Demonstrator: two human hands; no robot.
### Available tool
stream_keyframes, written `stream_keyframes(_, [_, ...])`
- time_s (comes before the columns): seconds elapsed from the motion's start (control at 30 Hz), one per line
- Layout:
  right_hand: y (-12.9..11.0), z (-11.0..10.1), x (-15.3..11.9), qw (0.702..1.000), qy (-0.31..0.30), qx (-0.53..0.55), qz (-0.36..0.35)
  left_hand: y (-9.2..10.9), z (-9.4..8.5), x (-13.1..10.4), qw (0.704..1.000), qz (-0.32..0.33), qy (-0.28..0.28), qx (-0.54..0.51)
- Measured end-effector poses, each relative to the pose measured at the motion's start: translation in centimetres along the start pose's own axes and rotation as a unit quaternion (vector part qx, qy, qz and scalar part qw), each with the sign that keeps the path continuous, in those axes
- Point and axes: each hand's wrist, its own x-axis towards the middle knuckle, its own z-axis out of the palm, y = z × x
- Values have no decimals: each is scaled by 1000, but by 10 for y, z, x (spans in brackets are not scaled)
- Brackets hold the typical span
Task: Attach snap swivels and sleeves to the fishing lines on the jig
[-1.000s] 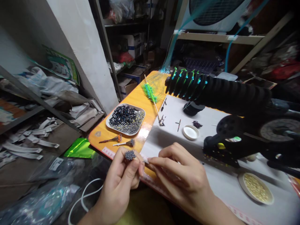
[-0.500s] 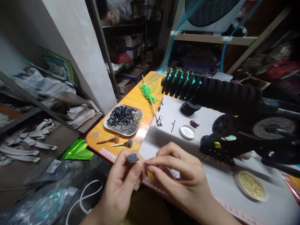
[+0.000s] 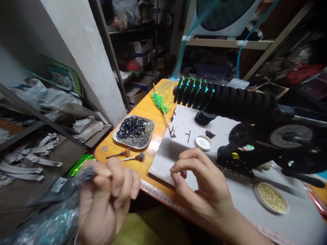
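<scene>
My left hand point(image 3: 107, 197), at the lower left, is closed on a small grey bead-tipped bundle point(image 3: 87, 173), which is smeared by motion. Over the front of the table, my right hand point(image 3: 204, 183) holds its thumb and index fingertips almost together; anything between them is too small to make out. Beyond my left hand lie two brush-like pieces, one with an orange-banded head point(image 3: 126, 152) and one with a grey head and pale stem point(image 3: 139, 156). Behind these is a square white tray point(image 3: 114, 136) of black tubes and small grey and yellowish bits.
On the right stands a black hand-cranked machine point(image 3: 245, 136) with a ribbed roller. A dish of gold beads point(image 3: 272, 197), a white lid point(image 3: 203, 143) and a green bristled stick point(image 3: 158, 102) rest on the table. Plastic bags and a concrete pillar point(image 3: 76, 51) are at left.
My left hand has moved left and down with the bundle, away from my right hand, and turned. The right hand has stayed nearly in place, fingers still curled. The view has shifted slightly.
</scene>
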Motion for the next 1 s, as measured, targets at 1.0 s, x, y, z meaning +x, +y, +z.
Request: stream_keyframes(1.0, [31,-38,49,929,171,-320,-76,-7,-50,-16,983,-100,-34,150])
